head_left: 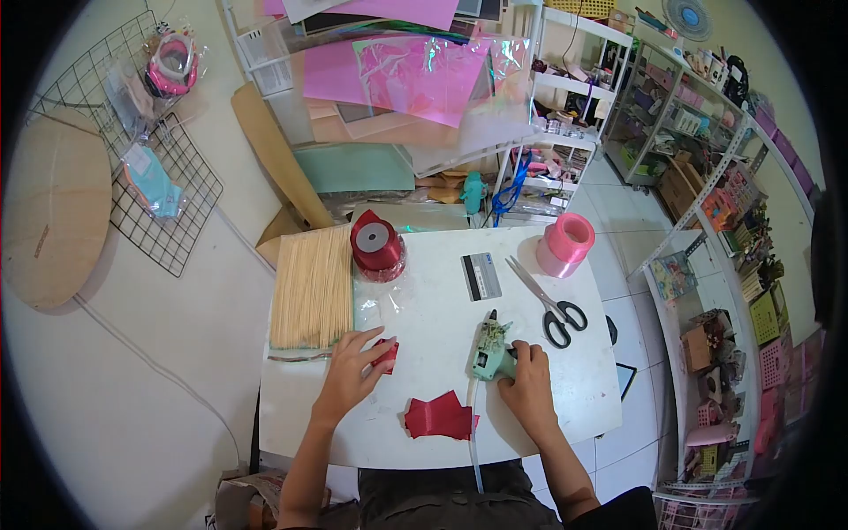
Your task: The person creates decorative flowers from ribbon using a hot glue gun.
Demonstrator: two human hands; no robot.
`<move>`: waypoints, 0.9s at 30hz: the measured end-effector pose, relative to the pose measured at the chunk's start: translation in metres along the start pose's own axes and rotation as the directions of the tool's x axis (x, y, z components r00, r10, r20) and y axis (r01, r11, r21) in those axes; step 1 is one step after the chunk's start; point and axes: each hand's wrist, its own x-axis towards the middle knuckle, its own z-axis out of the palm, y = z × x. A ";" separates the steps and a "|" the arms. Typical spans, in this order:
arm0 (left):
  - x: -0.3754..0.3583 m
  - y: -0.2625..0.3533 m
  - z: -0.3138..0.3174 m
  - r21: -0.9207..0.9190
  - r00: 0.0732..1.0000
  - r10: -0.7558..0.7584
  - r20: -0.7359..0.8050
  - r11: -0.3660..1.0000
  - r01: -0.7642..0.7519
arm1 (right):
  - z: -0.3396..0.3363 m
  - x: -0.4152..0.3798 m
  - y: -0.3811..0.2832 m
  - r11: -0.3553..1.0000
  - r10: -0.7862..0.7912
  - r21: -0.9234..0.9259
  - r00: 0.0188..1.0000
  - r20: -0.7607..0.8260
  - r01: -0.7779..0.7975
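A small folded piece of red ribbon is pinched in the fingers of my left hand, just above the white table. My right hand is wrapped round the handle of a mint-green glue gun, whose dark nozzle points away from me. A pale glue stick or cord runs from the gun down toward my lap. Between my hands, near the front edge, lie several cut pieces of red ribbon.
Bamboo skewers lie at the table's left, beside a red ribbon roll. A striped card, black-handled scissors and pink ribbon rolls are farther back. Shelves stand at right.
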 end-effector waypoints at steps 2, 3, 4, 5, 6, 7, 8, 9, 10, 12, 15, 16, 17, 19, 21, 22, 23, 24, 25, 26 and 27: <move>-0.010 0.010 -0.004 -0.053 0.994 -0.004 -0.108 0.999 -0.002 | -0.002 -0.001 0.002 0.999 -0.010 0.044 0.998 -0.058 0.013; -0.022 0.024 0.000 -0.204 0.952 -0.281 -0.124 0.946 0.253 | -0.006 -0.001 0.002 0.999 -0.010 0.044 0.998 -0.060 0.012; -0.031 0.040 0.003 -0.350 0.836 -0.540 -0.097 0.804 0.480 | -0.013 -0.003 0.002 0.995 -0.021 0.091 0.995 -0.097 0.030; -0.034 0.060 0.003 -0.305 0.882 -0.460 -0.104 0.859 0.412 | -0.019 -0.004 0.002 0.989 -0.034 0.137 0.991 -0.130 0.052; -0.037 0.068 0.014 -0.171 0.956 -0.209 -0.208 0.970 0.175 | -0.022 -0.005 0.005 0.982 -0.032 0.178 0.986 -0.164 0.061; -0.038 0.076 0.022 -0.172 0.952 -0.223 -0.211 0.967 0.189 | -0.027 -0.005 0.005 0.965 -0.059 0.233 0.969 -0.241 0.117; -0.039 0.083 0.029 -0.089 0.974 -0.189 -0.128 0.980 0.179 | -0.032 -0.007 0.005 0.952 -0.004 0.298 0.974 -0.228 0.073; -0.037 0.085 0.033 -0.011 0.987 -0.154 -0.046 0.988 0.154 | -0.036 -0.006 0.007 0.933 0.048 0.357 0.975 -0.218 0.034; -0.035 0.082 0.037 -0.020 0.985 -0.158 -0.064 0.987 0.157 | -0.038 -0.005 0.008 0.937 0.030 0.345 0.975 -0.221 0.049; -0.038 0.076 0.045 -0.002 0.986 -0.145 0.085 0.989 0.146 | -0.040 -0.010 0.012 0.809 0.098 0.584 0.966 -0.240 0.063; -0.032 0.073 0.042 0.024 0.949 -0.232 0.213 0.972 0.232 | -0.039 -0.020 0.024 0.713 0.149 0.700 0.965 -0.216 0.047; -0.030 0.074 0.040 -0.017 0.953 -0.239 0.187 0.969 0.247 | -0.046 -0.020 0.019 0.704 0.215 0.709 0.965 -0.152 -0.045; -0.030 0.073 0.040 -0.016 0.953 -0.238 0.187 0.969 0.245 | -0.046 -0.021 0.020 0.702 0.216 0.710 0.964 -0.153 -0.045; -0.032 0.070 0.045 -0.180 0.976 -0.212 0.050 0.959 0.218 | -0.044 -0.023 0.026 0.686 0.260 0.719 0.961 -0.095 -0.115; -0.035 0.064 0.050 -0.247 0.967 -0.248 0.049 0.935 0.253 | -0.040 -0.023 0.016 0.673 0.250 0.737 0.958 -0.138 -0.069; -0.036 0.063 0.051 -0.316 0.957 -0.285 0.050 0.905 0.285 | -0.040 -0.023 0.010 0.590 0.313 0.804 0.938 -0.145 -0.073; -0.034 0.064 0.049 -0.315 0.958 -0.282 0.052 0.906 0.284 | -0.041 -0.022 0.005 0.501 0.376 0.862 0.915 -0.146 -0.069; -0.032 0.066 0.046 -0.350 0.950 -0.311 -0.039 0.894 0.278 | -0.046 -0.021 -0.001 0.419 0.379 0.906 0.919 -0.109 -0.066; -0.030 0.067 0.044 -0.386 0.932 -0.341 -0.127 0.882 0.270 | -0.046 -0.021 0.000 0.418 0.383 0.906 0.917 -0.109 -0.067; -0.028 0.066 0.043 -0.386 0.933 -0.339 -0.124 0.882 0.269 | -0.047 -0.021 0.002 0.315 0.420 0.944 0.906 -0.047 -0.097; -0.026 0.064 0.041 -0.416 0.919 -0.370 -0.134 0.863 0.287 | -0.048 -0.021 0.003 0.208 0.448 0.970 0.894 0.018 -0.124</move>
